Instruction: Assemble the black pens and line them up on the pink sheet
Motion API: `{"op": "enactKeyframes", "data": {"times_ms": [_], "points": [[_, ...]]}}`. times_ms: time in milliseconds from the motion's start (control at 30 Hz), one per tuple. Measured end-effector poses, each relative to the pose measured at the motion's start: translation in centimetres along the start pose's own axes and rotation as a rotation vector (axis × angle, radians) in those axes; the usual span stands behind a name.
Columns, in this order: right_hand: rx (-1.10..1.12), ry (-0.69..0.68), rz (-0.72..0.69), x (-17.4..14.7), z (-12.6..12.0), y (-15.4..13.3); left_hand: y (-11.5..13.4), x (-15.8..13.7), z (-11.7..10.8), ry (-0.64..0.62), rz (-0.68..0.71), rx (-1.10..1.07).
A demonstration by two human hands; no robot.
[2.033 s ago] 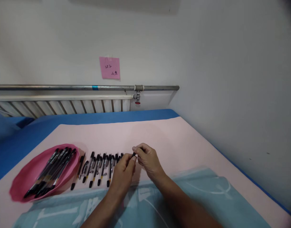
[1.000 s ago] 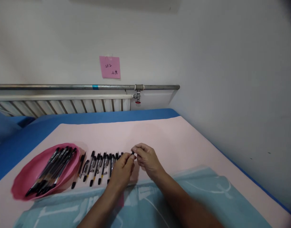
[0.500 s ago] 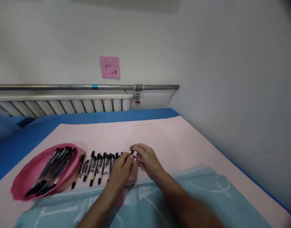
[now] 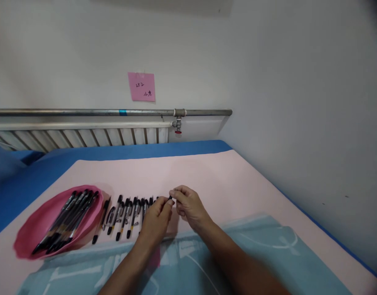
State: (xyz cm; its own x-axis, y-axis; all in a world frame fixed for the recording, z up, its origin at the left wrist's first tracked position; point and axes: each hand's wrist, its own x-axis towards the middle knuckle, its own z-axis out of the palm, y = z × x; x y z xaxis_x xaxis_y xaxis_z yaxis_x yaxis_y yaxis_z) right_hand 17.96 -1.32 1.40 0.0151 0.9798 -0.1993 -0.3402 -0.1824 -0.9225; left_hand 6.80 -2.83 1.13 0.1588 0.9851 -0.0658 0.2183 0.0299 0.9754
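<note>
My left hand (image 4: 157, 215) is closed, thumb and forefinger pinching a black pen part (image 4: 170, 198); the rest of it is hidden in the fingers. My right hand (image 4: 190, 207) meets it from the right, its fingertips pinched over the upper end. Whether a small piece sits between those right fingertips cannot be made out. Just left of my hands lies a row of pen parts (image 4: 133, 219) with clear barrels, black ends and separate caps with clips. My left hand covers the right end of that row.
A pink scalloped dish (image 4: 25, 241) on the left holds several black pens (image 4: 65, 221). A blue patterned cloth (image 4: 256, 246) lies along the near side of the pink table cover (image 4: 219, 176). Behind are a radiator (image 4: 111, 135), a metal pipe (image 4: 151, 112) and a pink note (image 4: 142, 87).
My right fingertips have closed down over the upper end of the black pen part, hiding the light tip that showed before. My left hand has hardly moved.
</note>
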Motion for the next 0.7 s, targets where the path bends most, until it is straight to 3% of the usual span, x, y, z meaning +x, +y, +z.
{"op": "enactKeyframes", "data": {"times_ms": [400,567,700], "points": [[0.000,0.024,0.015,0.0,0.1,0.1,0.0,0.1,-0.1,-0.002,0.029,0.032],[0.169,-0.020,0.016,0.4,-0.8,-0.7,0.5,0.0,-0.2,-0.228,-0.341,-0.332],[0.273,0.067,-0.084,1.2,-1.7,-1.1,0.8,-0.2,-0.1,-0.284,-0.387,-0.390]]}}
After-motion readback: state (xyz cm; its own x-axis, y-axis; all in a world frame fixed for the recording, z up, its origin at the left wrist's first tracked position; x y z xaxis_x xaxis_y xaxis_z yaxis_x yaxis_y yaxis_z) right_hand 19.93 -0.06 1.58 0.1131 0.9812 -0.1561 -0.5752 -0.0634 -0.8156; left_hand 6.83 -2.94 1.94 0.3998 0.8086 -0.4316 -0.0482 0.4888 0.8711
